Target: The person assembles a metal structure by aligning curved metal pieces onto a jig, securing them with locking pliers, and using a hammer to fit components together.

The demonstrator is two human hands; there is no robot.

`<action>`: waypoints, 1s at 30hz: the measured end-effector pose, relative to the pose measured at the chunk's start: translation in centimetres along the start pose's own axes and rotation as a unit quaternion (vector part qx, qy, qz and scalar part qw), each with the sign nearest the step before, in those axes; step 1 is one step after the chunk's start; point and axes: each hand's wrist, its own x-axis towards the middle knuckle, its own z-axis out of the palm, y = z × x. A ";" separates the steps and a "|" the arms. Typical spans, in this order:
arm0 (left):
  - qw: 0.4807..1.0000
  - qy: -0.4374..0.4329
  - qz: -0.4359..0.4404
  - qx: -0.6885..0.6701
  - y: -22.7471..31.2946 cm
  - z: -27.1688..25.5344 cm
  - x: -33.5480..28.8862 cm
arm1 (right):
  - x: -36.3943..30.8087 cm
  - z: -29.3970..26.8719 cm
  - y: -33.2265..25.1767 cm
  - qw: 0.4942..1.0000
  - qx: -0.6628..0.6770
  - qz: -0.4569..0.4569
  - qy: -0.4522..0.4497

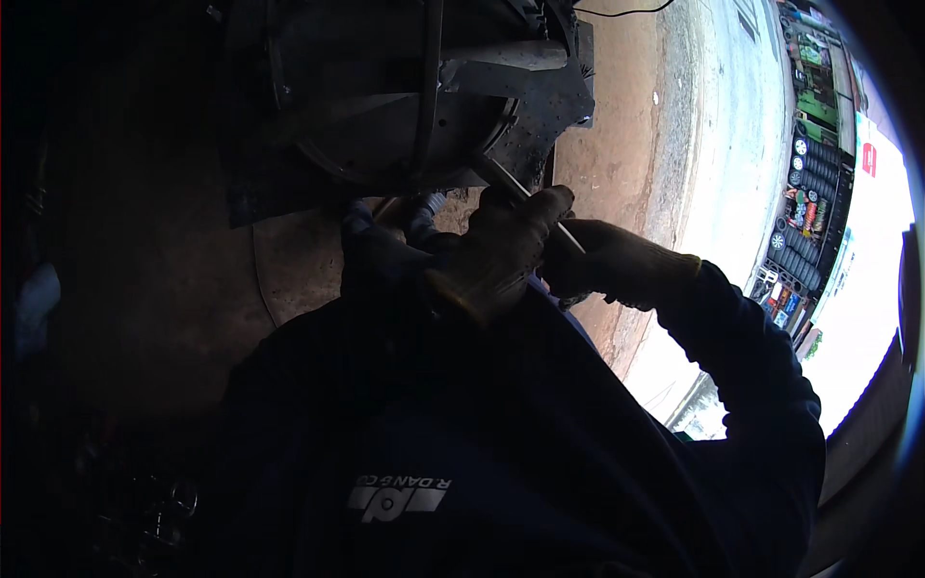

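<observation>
Both my hands wear work gloves with yellowish cuffs. A slim, straight metal rod [508, 180] runs slantwise from the lower edge of a large dark metal drum [385, 135] down to my hands. My left hand [506, 241] is closed round the rod's middle. Just to the right, my right hand [617, 260] is closed at its lower end, close against the left one. The rod's upper end looks thicker and meets the drum's edge; deep shade hides how they join. A curved metal band [430, 87] crosses the drum, and a dark plate with holes [554, 111] stands at its right.
A pale pipe-like bar [506, 58] lies across the drum's upper right. My feet [424, 217] are below the drum on brown ground [607, 125]. A thin cable [260, 279] runs over the floor at left. Stacked tyres [800, 250] stand across the bright road at far right.
</observation>
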 end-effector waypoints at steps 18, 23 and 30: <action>1.000 -0.012 -0.006 -0.009 -0.9 -1.4 1.4 | -1.8 0.6 -0.9 0.993 -0.087 -0.035 0.066; 0.976 -0.020 -0.011 -0.217 -1.9 -1.2 -0.1 | -3.5 0.1 2.7 0.958 -0.043 -0.194 0.208; 0.993 0.032 0.111 0.018 -0.5 -2.6 -7.0 | -4.1 -0.1 8.2 0.880 0.141 -0.375 0.254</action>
